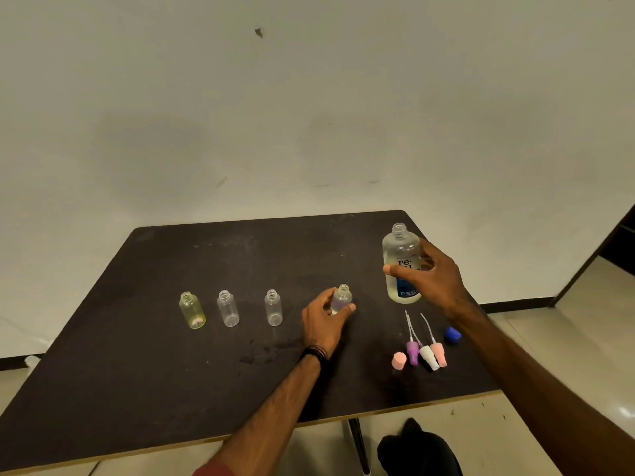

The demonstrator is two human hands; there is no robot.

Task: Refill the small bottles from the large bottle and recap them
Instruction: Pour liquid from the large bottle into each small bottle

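The left hand [323, 321] curls shut at six o'clock, thumb outstretched; the right hand [434, 274] at three o'clock has fingers spread, relaxed.

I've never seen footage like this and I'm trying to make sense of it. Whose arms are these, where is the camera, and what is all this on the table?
There is no machine: a person wears a camera on the head, looking down at their own arms. The left hand holds a small clear bottle upright on the dark table. The right hand is at the large bottle, fingers spread across its label; whether it grips yet is unclear. Three more small bottles stand open to the left: one yellowish, two clear. Near the right arm lie the removed spray tops, a pink cap and a blue cap.
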